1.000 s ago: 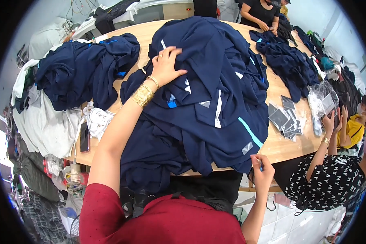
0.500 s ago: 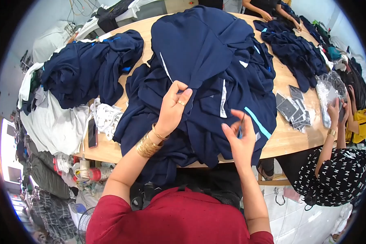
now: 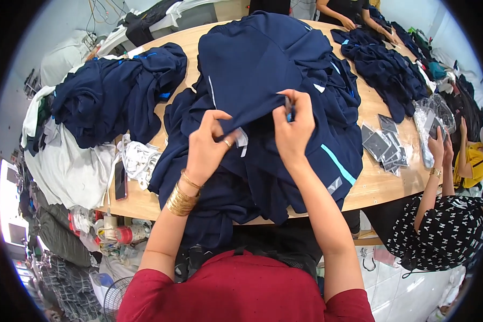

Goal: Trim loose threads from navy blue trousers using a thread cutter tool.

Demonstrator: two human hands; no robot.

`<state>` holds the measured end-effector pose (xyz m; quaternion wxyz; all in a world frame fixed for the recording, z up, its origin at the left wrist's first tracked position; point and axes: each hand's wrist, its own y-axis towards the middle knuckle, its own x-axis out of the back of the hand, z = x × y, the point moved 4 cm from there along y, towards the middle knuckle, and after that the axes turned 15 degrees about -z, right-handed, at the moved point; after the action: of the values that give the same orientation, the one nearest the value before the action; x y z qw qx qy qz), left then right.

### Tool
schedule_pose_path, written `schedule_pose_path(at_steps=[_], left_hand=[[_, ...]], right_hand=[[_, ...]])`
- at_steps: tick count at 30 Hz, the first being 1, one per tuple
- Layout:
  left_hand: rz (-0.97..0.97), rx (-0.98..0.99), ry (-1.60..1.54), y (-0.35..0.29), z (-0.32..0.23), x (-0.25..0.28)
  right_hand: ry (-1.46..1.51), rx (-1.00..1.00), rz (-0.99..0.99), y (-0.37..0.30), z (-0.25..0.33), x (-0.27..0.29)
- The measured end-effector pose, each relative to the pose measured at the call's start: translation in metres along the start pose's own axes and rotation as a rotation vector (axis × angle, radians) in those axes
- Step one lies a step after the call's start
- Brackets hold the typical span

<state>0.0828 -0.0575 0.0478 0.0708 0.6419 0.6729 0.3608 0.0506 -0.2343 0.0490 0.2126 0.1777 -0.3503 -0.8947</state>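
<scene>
A heap of navy garments [image 3: 252, 59] with white and light-blue trim is spread before me. My right hand [image 3: 296, 126] pinches the edge of the top garment and lifts it slightly. A small blue-handled tool [image 3: 289, 116], which looks like thread snips, is tucked in the same hand, its blades mostly hidden by the fingers. Left of it, my left hand [image 3: 206, 147] is by the garment's lower edge with thumb and index finger apart, the thumb smeared by motion. A white label-like strip [image 3: 242, 142] shows beneath the edge between my hands.
More navy garments [image 3: 118, 96] lie at the left, beside white cloth [image 3: 70, 166] and a phone [image 3: 121, 180]. At the right are flat plastic-wrapped packets [image 3: 383, 145] and another navy pile [image 3: 381, 70]. A co-worker [image 3: 440, 231] handles packets there; another person's hands [image 3: 381, 27] work at the far right.
My left hand has let go of the garment's edge and moved down and left. My right hand has moved up and left and now pinches the edge.
</scene>
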Motion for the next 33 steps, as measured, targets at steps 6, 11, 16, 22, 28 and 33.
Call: schedule_pose_path(at_steps=[6,11,16,22,28,33], left_hand=[[-0.273,-0.244,0.233,0.023,0.037,0.044],[-0.186,-0.034,0.195,-0.014,0.038,0.082],[-0.128,0.149,0.131,-0.087,0.081,0.072],[-0.282,0.216,0.018,-0.112,0.089,0.068],[-0.136,0.135,0.045,-0.093,0.072,0.070],[0.218,0.977,-0.684,-0.088,0.097,0.058]], right_hand=[[0.089,-0.175,-0.102,0.019,0.035,0.054],[-0.018,-0.515,-0.156,-0.024,-0.002,0.135],[-0.414,-0.464,0.137,-0.077,-0.026,0.151],[-0.444,-0.424,0.159,-0.086,-0.033,0.155],[-0.540,-0.272,0.224,-0.073,-0.026,0.147],[0.281,-1.415,-0.058,-0.060,-0.073,0.151]])
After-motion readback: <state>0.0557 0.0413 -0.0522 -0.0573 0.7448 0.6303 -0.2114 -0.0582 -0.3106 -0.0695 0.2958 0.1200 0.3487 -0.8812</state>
